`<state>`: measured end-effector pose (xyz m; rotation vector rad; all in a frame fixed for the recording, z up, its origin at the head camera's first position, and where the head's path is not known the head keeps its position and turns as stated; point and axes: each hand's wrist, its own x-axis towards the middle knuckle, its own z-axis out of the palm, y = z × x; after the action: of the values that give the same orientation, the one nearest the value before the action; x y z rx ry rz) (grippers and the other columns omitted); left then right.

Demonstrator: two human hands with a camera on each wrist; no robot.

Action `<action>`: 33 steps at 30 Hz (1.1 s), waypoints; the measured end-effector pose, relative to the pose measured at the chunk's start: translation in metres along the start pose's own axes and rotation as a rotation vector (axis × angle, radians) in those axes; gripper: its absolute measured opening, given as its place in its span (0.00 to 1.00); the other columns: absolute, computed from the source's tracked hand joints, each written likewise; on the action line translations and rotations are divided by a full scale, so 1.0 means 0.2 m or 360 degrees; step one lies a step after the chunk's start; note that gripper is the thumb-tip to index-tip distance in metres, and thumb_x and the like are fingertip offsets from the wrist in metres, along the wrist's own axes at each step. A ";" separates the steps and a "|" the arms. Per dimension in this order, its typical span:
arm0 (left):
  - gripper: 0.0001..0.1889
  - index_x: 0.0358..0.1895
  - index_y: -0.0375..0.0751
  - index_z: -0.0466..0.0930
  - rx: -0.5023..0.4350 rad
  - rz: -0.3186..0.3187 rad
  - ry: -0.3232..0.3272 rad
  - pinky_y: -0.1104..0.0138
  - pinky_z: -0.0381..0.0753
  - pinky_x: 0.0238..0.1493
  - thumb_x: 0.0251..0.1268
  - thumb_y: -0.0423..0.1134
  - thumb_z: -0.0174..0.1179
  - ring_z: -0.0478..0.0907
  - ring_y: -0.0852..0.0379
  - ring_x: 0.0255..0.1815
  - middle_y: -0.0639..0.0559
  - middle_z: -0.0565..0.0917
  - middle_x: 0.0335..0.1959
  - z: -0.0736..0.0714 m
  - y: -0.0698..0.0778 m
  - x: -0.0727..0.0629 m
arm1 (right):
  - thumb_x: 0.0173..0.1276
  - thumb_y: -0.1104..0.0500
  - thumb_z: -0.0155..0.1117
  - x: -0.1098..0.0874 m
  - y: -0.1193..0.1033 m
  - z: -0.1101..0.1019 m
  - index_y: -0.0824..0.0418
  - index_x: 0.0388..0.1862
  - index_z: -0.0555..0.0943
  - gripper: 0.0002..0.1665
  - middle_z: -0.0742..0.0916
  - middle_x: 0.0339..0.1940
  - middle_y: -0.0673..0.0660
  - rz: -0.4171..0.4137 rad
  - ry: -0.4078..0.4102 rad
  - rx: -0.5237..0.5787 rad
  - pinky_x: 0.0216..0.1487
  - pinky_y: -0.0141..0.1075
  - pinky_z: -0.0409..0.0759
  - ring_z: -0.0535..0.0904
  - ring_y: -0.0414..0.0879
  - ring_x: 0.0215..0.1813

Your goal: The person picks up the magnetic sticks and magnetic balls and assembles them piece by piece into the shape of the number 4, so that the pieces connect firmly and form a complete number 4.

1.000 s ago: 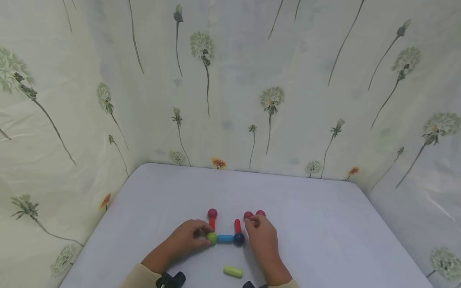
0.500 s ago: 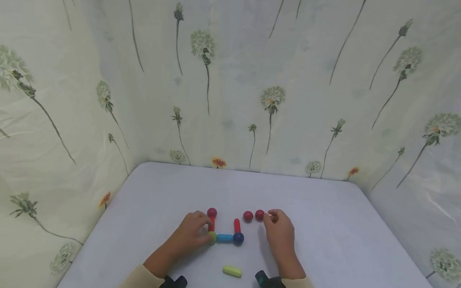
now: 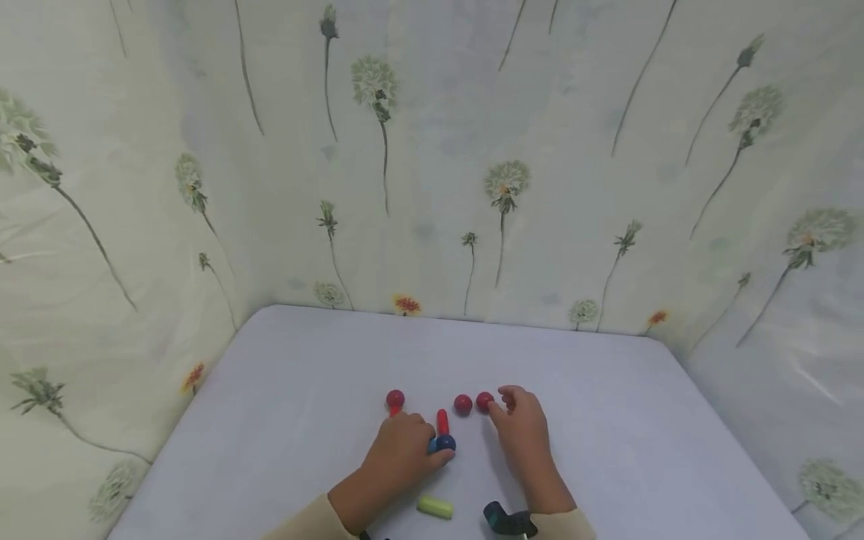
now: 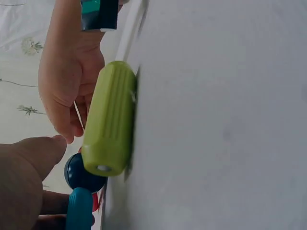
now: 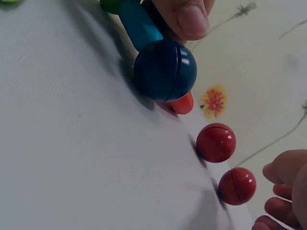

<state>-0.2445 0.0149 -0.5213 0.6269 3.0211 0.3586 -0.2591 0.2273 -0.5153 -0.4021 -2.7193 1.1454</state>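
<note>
An inner red ball (image 3: pixel 462 405) and an outer red ball (image 3: pixel 485 402) are set side by side on the table (image 3: pixel 324 352), to the right of and slightly beyond the bare tip of the red stick (image 3: pixel 442 421). The stick's long axis is pointed away from the person, its near end met by the dark blue ball (image 3: pixel 446 443). The outer red ball is placed just left of the right hand (image 3: pixel 525 427), clearly the nearer hand; its fingers are loosely bent, and nothing is held. The left hand (image 3: pixel 403 451) is laid over the blue stick (image 3: pixel 433 446), its thumb beside the dark blue ball; whether anything is pinched there cannot be told. By judgement, the gap between outer ball and stick tip counts most.
</note>
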 end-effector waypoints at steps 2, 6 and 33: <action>0.28 0.48 0.49 0.90 0.0028 -0.0001 0.0013 0.59 0.82 0.47 0.60 0.69 0.69 0.77 0.58 0.36 0.57 0.83 0.31 0.01 0.00 0.00 | 0.76 0.52 0.66 0.01 -0.01 0.00 0.60 0.69 0.76 0.27 0.82 0.64 0.63 -0.0015 -0.0049 -0.0014 0.65 0.55 0.81 0.79 0.58 0.66; 0.27 0.52 0.51 0.90 0.0001 0.0005 0.0047 0.56 0.83 0.52 0.61 0.67 0.70 0.80 0.57 0.41 0.57 0.88 0.37 0.02 -0.01 0.01 | 0.75 0.51 0.68 0.05 -0.01 -0.01 0.59 0.70 0.76 0.29 0.80 0.67 0.63 -0.0053 -0.0158 -0.0018 0.67 0.56 0.79 0.78 0.59 0.69; 0.20 0.47 0.54 0.89 -0.0138 0.0084 0.0062 0.62 0.75 0.42 0.58 0.60 0.76 0.74 0.61 0.34 0.63 0.84 0.30 0.01 -0.04 -0.01 | 0.75 0.53 0.67 0.10 -0.02 0.03 0.53 0.65 0.79 0.22 0.86 0.64 0.57 -0.0037 -0.0244 0.0265 0.68 0.53 0.79 0.80 0.55 0.69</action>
<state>-0.2462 0.0080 -0.5261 0.7025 3.0107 0.5072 -0.2810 0.2270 -0.5145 -0.2688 -2.7185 1.4386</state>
